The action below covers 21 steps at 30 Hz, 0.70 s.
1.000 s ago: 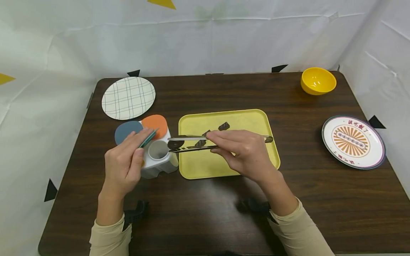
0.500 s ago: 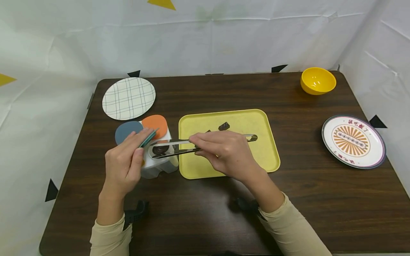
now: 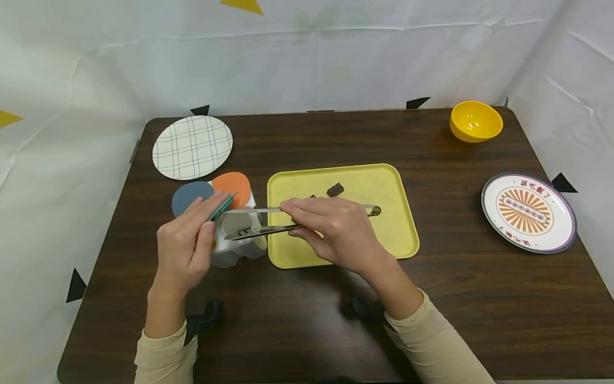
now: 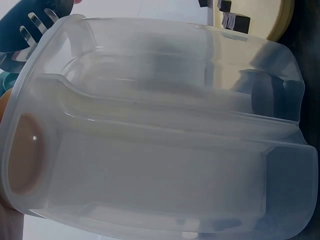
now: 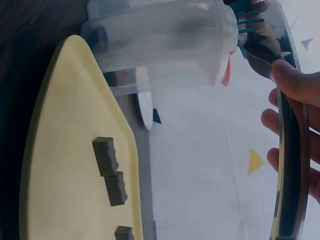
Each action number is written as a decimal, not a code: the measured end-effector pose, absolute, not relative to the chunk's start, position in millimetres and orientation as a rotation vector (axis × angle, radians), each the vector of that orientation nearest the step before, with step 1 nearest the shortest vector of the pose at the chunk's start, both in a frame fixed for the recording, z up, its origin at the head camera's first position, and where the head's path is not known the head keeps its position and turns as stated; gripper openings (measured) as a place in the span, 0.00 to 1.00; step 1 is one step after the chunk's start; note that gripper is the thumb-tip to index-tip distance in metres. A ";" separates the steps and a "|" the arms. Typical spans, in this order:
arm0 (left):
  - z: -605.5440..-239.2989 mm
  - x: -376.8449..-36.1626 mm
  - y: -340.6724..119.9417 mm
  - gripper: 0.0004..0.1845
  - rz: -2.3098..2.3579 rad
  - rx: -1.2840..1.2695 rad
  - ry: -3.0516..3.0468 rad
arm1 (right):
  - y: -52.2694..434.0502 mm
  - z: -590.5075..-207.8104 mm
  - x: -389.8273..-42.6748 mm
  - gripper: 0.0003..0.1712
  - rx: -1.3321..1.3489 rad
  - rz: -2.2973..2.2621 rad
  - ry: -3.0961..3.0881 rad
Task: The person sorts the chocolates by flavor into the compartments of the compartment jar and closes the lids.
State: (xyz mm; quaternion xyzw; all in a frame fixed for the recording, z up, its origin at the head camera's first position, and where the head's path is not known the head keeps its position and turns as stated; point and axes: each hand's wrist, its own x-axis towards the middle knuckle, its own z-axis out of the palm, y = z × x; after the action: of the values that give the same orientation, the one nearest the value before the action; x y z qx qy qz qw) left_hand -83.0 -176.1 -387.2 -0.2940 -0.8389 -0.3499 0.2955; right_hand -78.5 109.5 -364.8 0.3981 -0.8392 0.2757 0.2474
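Observation:
My left hand (image 3: pixel 184 245) pinches a raised teal lid (image 3: pixel 222 207) at the translucent storage container (image 3: pixel 235 252), beside its open round compartment. My right hand (image 3: pixel 336 226) holds metal tongs (image 3: pixel 268 231) from above, its fingers on one arm and thumb on the other. The slotted tips of the tongs stand apart over the open compartment, with nothing between them. Through the container's wall, a dark shape (image 5: pixel 100 39) shows near the bottom in the right wrist view. Several dark brown blocks (image 5: pixel 105 156) lie on the yellow tray (image 3: pixel 297 253), partly covered by my right hand in the head view.
Blue (image 3: pixel 191 196) and orange lids (image 3: pixel 233 186) cover other compartments of the container. Behind it lies a checked white plate (image 3: pixel 193 148). A yellow bowl (image 3: pixel 476 122) stands at the back right, and a patterned round plate (image 3: pixel 529 213) lies on the right.
The tongs moved left from the tray's edge to above the compartment. A dark round piece between their tips is no longer there. My left hand has held still with the lid.

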 end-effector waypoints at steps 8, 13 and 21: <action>-387.1 -83.5 -175.7 0.27 -0.943 -0.786 -2.227 | 114.3 -365.1 -76.4 0.29 1.067 0.777 -2.314; -386.7 -83.3 -175.4 0.26 -0.948 -0.785 -2.227 | 121.6 -368.0 -75.0 0.31 1.034 0.778 -2.356; -386.6 -83.3 -175.4 0.26 -0.955 -0.786 -2.230 | 141.6 -379.5 -72.9 0.34 0.923 0.783 -2.394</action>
State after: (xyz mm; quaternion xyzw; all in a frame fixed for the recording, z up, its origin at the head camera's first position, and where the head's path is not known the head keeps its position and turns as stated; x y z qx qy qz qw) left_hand -83.3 -175.4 -386.6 -0.2948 -0.8366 -0.3583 0.2913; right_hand -72.9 141.6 -379.5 0.3349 -0.8691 0.2843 0.2273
